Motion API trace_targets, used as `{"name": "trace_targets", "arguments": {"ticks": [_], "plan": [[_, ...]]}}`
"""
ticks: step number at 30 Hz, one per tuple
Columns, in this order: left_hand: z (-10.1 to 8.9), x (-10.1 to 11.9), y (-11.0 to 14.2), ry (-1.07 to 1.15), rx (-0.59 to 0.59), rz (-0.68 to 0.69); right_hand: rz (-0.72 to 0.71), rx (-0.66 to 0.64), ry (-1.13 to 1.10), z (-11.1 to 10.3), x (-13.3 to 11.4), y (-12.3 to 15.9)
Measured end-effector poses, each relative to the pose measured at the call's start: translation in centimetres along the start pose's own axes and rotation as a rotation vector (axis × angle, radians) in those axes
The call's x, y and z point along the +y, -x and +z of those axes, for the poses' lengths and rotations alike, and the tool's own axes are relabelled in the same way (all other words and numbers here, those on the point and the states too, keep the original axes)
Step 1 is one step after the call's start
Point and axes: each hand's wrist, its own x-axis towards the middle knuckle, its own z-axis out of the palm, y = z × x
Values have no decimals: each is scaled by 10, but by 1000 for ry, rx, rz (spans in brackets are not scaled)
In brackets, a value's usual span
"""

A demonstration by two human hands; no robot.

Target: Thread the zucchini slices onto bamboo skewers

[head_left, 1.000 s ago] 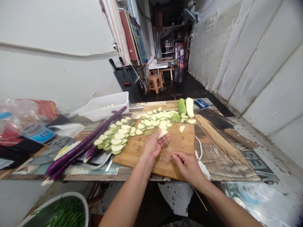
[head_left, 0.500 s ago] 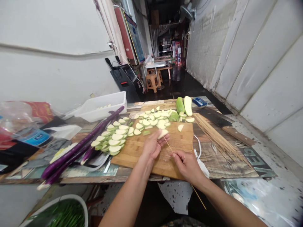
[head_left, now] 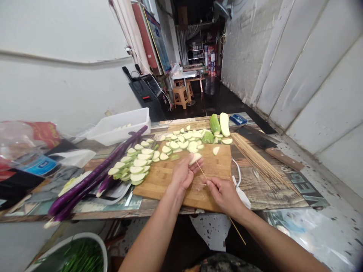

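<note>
Squash slices (head_left: 140, 163) are lying cut but unskewered along the cutting board's (head_left: 159, 182) left and far edges; over it, the left hand (head_left: 183, 174) is holding one slice (head_left: 195, 158), the right hand (head_left: 224, 193) is pinching a bamboo skewer (head_left: 201, 170) towards it; spare skewers (head_left: 261, 161) are lying rightward, unused.

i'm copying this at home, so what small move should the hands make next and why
Probably push the skewer gently into the pale slice: the left hand holds the slice, while the right hand grips the skewer, its tip at the slice's edge.
</note>
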Motion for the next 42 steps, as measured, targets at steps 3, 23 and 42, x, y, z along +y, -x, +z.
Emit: {"name": "trace_targets", "arguments": {"ticks": [3,23,42], "plan": [[0,0,1,13,-8,6,-6,4,-12,0,0,0],[0,-2,-2,-27,26,138,-16,2,-43,-2,0,4],[1,0,-1,30,23,83,-29,10,-72,0,1,1]]}}
